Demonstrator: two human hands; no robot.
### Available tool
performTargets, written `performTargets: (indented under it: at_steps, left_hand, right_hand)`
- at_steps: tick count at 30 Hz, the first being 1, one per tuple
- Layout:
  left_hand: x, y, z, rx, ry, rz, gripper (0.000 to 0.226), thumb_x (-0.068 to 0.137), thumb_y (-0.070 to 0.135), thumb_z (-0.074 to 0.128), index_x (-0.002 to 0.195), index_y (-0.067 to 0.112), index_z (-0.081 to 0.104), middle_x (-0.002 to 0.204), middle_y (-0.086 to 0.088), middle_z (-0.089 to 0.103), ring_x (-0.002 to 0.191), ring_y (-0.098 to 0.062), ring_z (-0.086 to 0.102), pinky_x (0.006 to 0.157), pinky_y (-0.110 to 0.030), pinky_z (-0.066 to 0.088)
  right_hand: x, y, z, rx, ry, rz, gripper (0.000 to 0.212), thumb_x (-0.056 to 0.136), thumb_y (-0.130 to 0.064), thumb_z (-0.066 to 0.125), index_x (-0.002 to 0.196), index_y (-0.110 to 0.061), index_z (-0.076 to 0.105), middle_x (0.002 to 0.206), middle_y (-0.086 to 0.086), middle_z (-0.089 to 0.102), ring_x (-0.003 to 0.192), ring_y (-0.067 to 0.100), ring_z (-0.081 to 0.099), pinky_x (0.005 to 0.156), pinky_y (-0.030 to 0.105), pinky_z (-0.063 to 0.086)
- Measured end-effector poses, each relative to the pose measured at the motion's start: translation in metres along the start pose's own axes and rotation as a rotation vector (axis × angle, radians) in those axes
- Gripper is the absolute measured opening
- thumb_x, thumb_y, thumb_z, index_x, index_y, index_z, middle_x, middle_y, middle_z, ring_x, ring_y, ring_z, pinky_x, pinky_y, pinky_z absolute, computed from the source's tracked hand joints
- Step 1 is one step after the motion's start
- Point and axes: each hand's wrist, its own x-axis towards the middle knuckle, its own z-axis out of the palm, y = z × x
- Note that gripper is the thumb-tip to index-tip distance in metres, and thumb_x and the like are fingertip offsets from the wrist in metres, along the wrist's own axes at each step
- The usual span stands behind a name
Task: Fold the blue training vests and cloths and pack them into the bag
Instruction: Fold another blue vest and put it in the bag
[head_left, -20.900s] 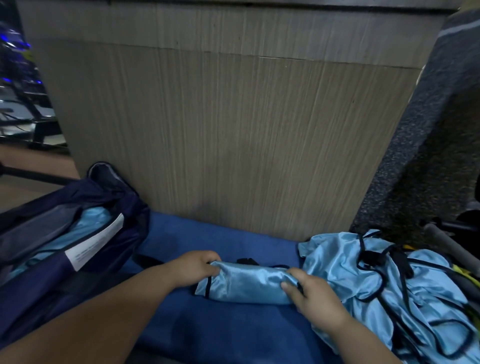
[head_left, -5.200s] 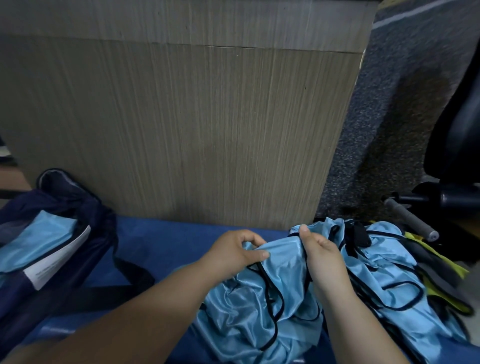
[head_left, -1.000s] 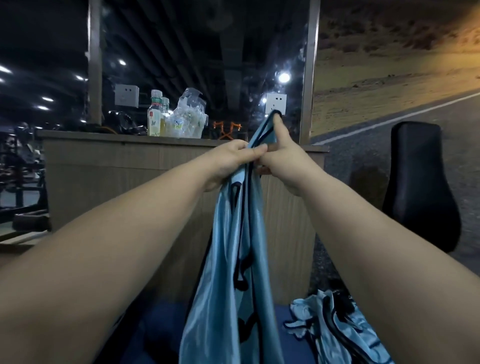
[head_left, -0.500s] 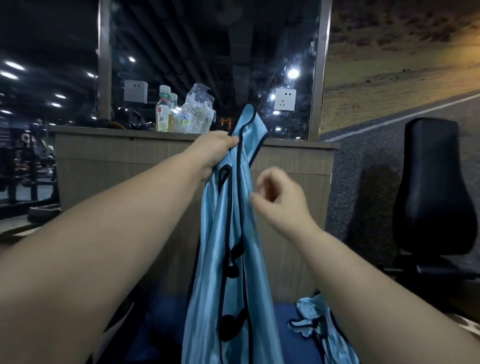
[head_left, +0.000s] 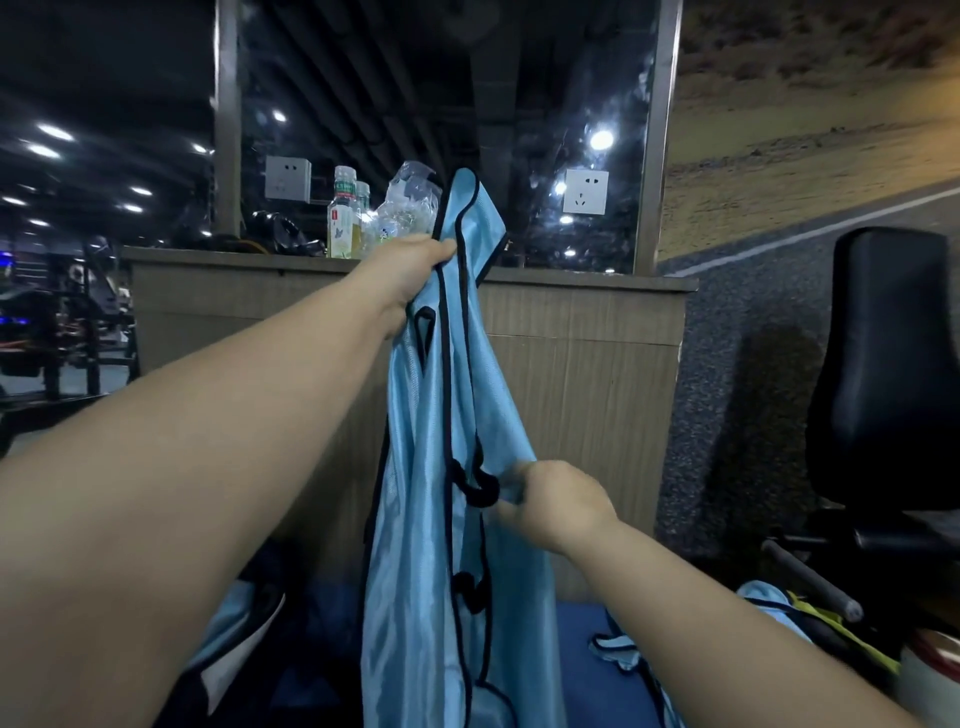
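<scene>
Left hand (head_left: 410, 270) grips hanging vest (head_left: 457, 415) near top; right hand (head_left: 550, 501) pinches its edge lower.

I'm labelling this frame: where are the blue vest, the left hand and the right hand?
blue vest (head_left: 415, 426), head view, left hanging panel.
left hand (head_left: 413, 267), head view, back of hand gripping the vest's top.
right hand (head_left: 558, 501), head view, knuckles, pinching the vest midway.
</scene>
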Motion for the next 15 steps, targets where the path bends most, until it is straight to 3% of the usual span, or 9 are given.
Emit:
performTargets:
  at_steps: [2,7,9,11,15]
  left_hand:
    - [0.0,0.0,0.002,-0.012,-0.017,-0.003,0.01,0.096,0.019,0.059,0.093,0.011,0.065,0.08,-0.007,0.073,0.068,-0.02,0.07,0.065,-0.033,0.061]
    - [-0.002,0.0,0.008,0.025,-0.051,0.001,0.012,0.097,0.021,0.058,0.091,0.012,0.064,0.079,-0.007,0.072,0.068,-0.02,0.07,0.066,-0.033,0.061]
    - [-0.002,-0.001,0.007,0.033,-0.031,0.002,0.012,0.098,0.021,0.057,0.092,0.012,0.063,0.081,-0.007,0.071,0.068,-0.02,0.069,0.066,-0.033,0.061]
    - [0.001,-0.003,0.003,0.035,0.011,0.005,0.011,0.098,0.021,0.057,0.094,0.013,0.063,0.087,-0.008,0.071,0.072,-0.022,0.068,0.072,-0.035,0.06]
    - [0.005,-0.008,-0.001,0.052,0.094,0.017,0.01,0.097,0.02,0.057,0.101,0.013,0.063,0.096,-0.01,0.071,0.076,-0.022,0.068,0.075,-0.036,0.059]
  right_hand:
    - [0.002,-0.006,0.004,0.331,-0.01,0.045,0.047,0.083,-0.056,0.064,0.125,-0.039,0.056,0.112,-0.011,0.065,0.101,0.012,0.062,0.081,0.028,0.05]
    - [0.008,-0.028,0.013,0.909,0.083,-0.001,0.015,0.085,-0.017,0.07,0.096,-0.027,0.067,0.089,-0.011,0.07,0.089,0.009,0.065,0.087,0.029,0.054]
    - [0.005,-0.033,0.007,1.174,0.069,0.007,0.005,0.088,-0.02,0.068,0.089,-0.024,0.07,0.087,-0.005,0.073,0.084,0.012,0.068,0.077,0.029,0.057]
    - [0.001,-0.033,-0.001,1.371,0.015,0.071,0.01,0.087,-0.031,0.064,0.084,-0.024,0.071,0.076,-0.006,0.072,0.071,0.011,0.067,0.065,0.025,0.052]
    - [0.0,-0.029,-0.004,1.587,-0.015,0.144,0.036,0.076,-0.041,0.057,0.094,-0.015,0.073,0.092,0.008,0.068,0.084,0.028,0.059,0.079,0.037,0.043]
